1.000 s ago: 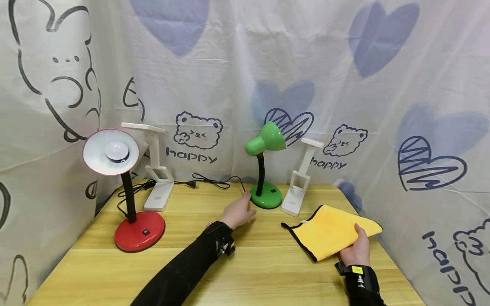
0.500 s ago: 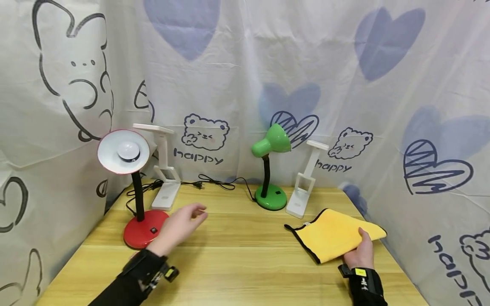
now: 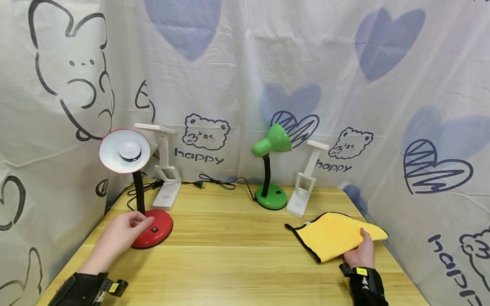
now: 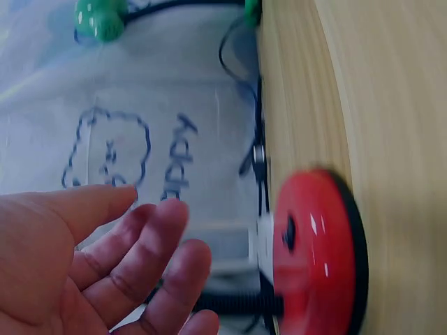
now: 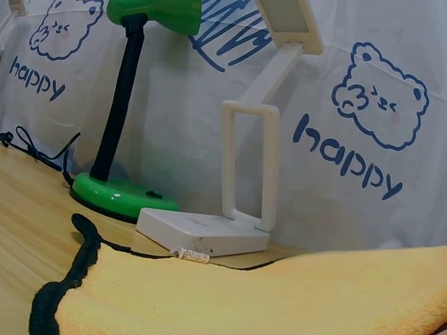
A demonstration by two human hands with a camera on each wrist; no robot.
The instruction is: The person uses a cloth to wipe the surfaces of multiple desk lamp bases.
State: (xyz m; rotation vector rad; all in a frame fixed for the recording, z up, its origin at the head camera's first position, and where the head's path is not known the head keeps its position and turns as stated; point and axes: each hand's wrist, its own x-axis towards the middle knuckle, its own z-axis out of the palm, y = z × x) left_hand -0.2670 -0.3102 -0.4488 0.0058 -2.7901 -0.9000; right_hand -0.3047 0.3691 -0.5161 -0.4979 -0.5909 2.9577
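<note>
At the left of the head view, my left hand (image 3: 118, 236) hovers over the near side of the red desk lamp's base (image 3: 162, 225), fingers loosely bent and holding nothing. In the left wrist view that hand (image 4: 105, 272) is apart from the red base (image 4: 318, 244), with the black gooseneck behind the fingers. My right hand (image 3: 360, 253) grips a folded yellow cloth (image 3: 331, 236) with black edging, thumb on top and the other fingers hidden beneath. The cloth (image 5: 244, 296) fills the bottom of the right wrist view.
A green desk lamp (image 3: 271, 197) stands at the back, beside a white folding lamp (image 3: 298, 203). Another white folding lamp (image 3: 166, 195) is behind the red one. Black cords (image 3: 218, 182) run along the table's rear edge, and a printed curtain (image 3: 237, 85) encloses the table.
My left hand has moved from beside the green lamp's base leftward to the red lamp's base. The right hand keeps hold of the cloth, nearly still. The view has shifted slightly left.
</note>
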